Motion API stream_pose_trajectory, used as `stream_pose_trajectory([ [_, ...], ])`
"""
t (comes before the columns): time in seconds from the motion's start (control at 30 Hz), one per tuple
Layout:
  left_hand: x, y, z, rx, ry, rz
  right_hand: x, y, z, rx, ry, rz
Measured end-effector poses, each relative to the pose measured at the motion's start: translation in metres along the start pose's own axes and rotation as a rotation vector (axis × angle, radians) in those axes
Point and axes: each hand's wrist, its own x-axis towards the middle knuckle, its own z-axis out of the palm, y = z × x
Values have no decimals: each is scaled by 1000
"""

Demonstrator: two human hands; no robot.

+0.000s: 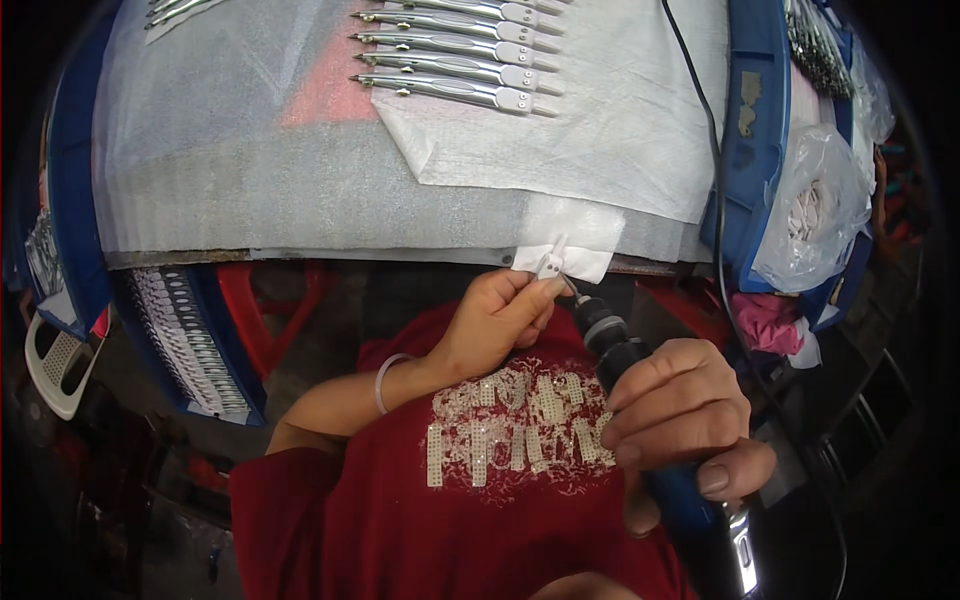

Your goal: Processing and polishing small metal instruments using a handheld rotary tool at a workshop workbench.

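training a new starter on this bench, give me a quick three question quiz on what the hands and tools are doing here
1. True or false: the right hand grips a blue and black handheld rotary tool.
2. What does the left hand pinch? A) a small white plastic part B) a red cloth C) a black cable
3. Fill in: the row of silver metal compass-like instruments lies on white ____ sheeting.

Key: 1 true; 2 A; 3 foam. The tool's tip meets the small part at the tray edge.
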Motion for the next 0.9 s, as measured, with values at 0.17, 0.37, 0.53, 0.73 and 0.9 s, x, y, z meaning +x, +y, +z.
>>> stream_pose_trajectory([
  [0.17, -1, 2, 2, 6, 29, -8, 2, 10, 4, 37, -11, 1],
  [0.37, -1, 1, 0, -1, 49, -32, 7, 14, 9, 37, 14, 21],
  [0.53, 0, 0, -1, -7, 37, -33, 9, 14, 10, -5, 22, 30],
  [0.73, 1, -3, -2, -6, 29, -18, 14, 15, 12, 4, -3, 48],
  [0.9, 2, -10, -5, -7, 26, -2, 15, 18, 15, 8, 4, 47],
])
